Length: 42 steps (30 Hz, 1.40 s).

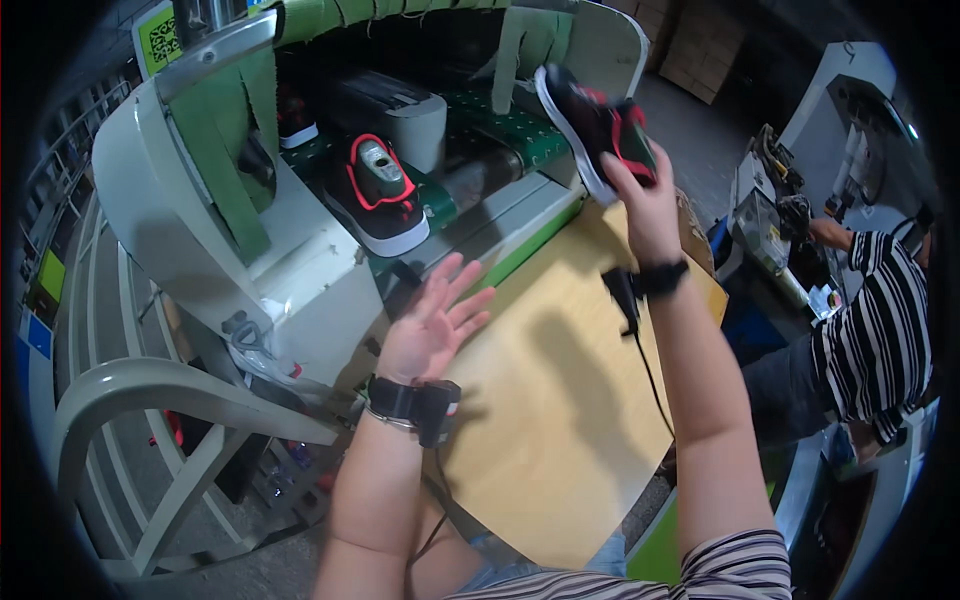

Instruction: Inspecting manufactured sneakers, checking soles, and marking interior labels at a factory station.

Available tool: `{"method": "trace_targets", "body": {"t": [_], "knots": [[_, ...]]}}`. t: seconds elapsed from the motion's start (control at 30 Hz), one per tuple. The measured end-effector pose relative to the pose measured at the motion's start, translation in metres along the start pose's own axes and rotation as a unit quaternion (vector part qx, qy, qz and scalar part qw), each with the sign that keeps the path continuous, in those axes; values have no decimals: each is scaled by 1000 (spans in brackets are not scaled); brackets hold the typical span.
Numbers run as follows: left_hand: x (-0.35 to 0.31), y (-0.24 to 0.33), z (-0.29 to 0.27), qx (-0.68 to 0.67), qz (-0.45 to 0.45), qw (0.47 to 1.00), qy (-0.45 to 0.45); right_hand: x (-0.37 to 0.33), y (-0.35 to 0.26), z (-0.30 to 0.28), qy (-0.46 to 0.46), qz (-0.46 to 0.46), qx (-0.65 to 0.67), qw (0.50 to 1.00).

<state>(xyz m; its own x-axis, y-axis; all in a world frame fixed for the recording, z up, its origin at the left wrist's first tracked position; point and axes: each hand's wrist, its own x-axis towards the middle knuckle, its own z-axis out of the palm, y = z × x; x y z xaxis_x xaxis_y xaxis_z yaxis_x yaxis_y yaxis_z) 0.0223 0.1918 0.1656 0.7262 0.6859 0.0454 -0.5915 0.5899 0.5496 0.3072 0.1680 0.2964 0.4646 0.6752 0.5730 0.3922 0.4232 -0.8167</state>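
My right hand (645,195) grips a black sneaker (590,115) with red trim and a white sole by its heel end, raised above the right end of the conveyor opening. The sneaker is tilted, toe pointing up and away. Palm up and fingers spread, my left hand (435,320) holds nothing. Just beyond it, a second black sneaker (375,195) with a red collar sits on the green conveyor belt (437,200), a grey shoe last showing in its opening. Deeper inside the machine, part of another sneaker (295,118) shows at the left.
A pale wooden board (540,420) lies in front of me, below my hands. The machine's white housing (170,190) and green flaps (225,140) frame the belt. Grey railings (190,385) stand at the left. A person in a striped shirt (875,330) works at the right.
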Motion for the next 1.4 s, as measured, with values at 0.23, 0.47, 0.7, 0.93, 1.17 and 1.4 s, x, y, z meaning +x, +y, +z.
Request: {"method": "trace_targets", "body": {"t": [0.23, 0.47, 0.7, 0.93, 1.17, 1.4], "knots": [[2, -1, 5, 61, -28, 997, 35, 88, 91, 77, -66, 97, -442, 889], [6, -15, -4, 67, -47, 994, 77, -111, 144, 13, -248, 24, -505, 826], [-6, -22, 0, 96, -46, 988, 113, -367, -17, -28, -485, 156, -465, 724], [-6, -29, -10, 120, -46, 981, 147, -399, -40, -30, -484, 163, -471, 719], [-16, -31, -11, 143, -56, 975, 159, -404, -34, -32, -475, 171, -454, 734], [-15, -25, -17, 130, -48, 979, 147, -355, -44, -13, -518, 222, -414, 715]]}}
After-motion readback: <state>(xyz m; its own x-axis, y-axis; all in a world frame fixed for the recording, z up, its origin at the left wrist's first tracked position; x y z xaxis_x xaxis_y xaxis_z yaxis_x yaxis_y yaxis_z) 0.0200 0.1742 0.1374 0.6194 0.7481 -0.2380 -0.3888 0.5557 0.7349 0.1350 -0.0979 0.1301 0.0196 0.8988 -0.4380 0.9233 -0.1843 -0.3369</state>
